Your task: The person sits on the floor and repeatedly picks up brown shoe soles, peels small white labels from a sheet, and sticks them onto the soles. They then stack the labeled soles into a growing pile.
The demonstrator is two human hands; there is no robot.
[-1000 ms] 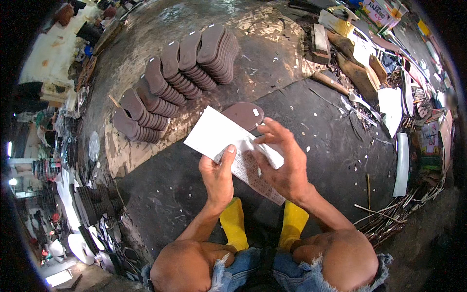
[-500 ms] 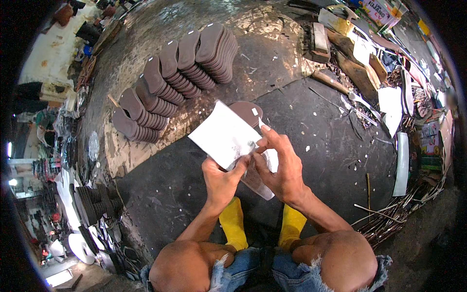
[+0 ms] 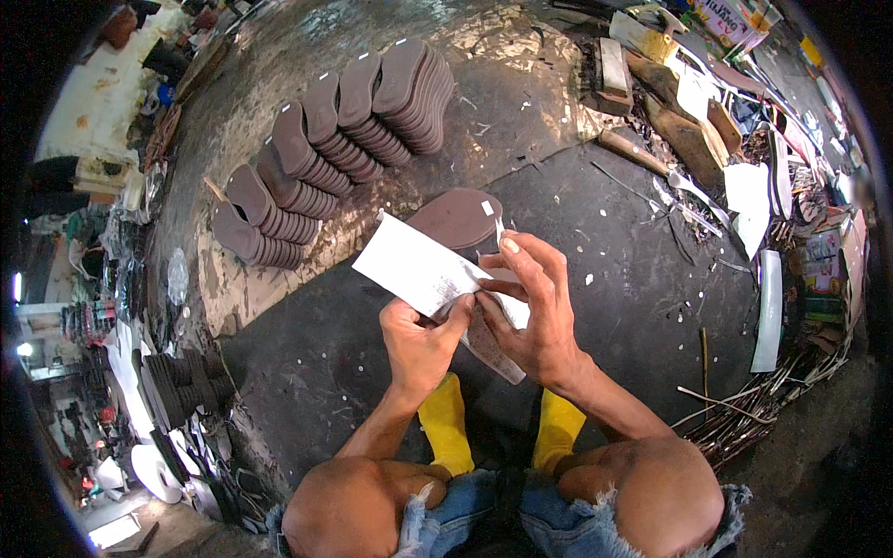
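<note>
Between both sides' pinched fingers [image 3: 534,264]; white paper [image 3: 409,265]

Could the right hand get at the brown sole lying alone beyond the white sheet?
Probably yes: the brown sole looks close to the right hand, its tagged end uncovered, though that hand would likely have to leave the white sheet first.

Counted seven stacks of brown soles [image 3: 341,141], far left; layers in each were too tightly packed to number. One loose brown sole [image 3: 453,219] lay at centre. There were two hands, left hand [image 3: 419,344] and right hand [image 3: 547,321]; at least one white paper sheet [image 3: 405,265]; two yellow-clad feet [image 3: 445,423], near; one pale curved strip [image 3: 766,312], right.
</note>
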